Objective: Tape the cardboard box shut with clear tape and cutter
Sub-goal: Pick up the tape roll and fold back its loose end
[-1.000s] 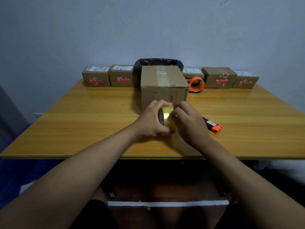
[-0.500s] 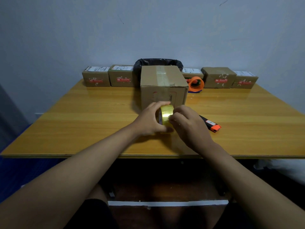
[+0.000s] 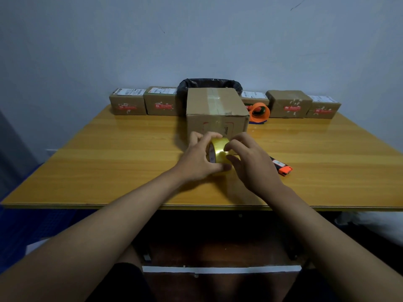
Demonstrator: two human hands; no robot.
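A brown cardboard box (image 3: 214, 110) stands mid-table with a strip of clear tape along its closed top seam. Just in front of it, above the tabletop, a yellowish roll of clear tape (image 3: 219, 149) is held upright. My left hand (image 3: 197, 159) grips the roll from the left side. My right hand (image 3: 250, 160) touches the roll's outer face with thumb and fingertips, the other fingers spread. A black and orange cutter (image 3: 282, 166) lies on the table right of my right hand, partly hidden by it.
Along the wooden table's (image 3: 109, 162) far edge stands a row of small labelled boxes (image 3: 127, 102), a black-lined bin (image 3: 209, 85) behind the big box, and an orange tape dispenser (image 3: 259, 112). The wall is right behind them.
Both hands have lifted the tape roll slightly and moved it away from me, towards the box front. The right fingers have shifted on the roll's face.
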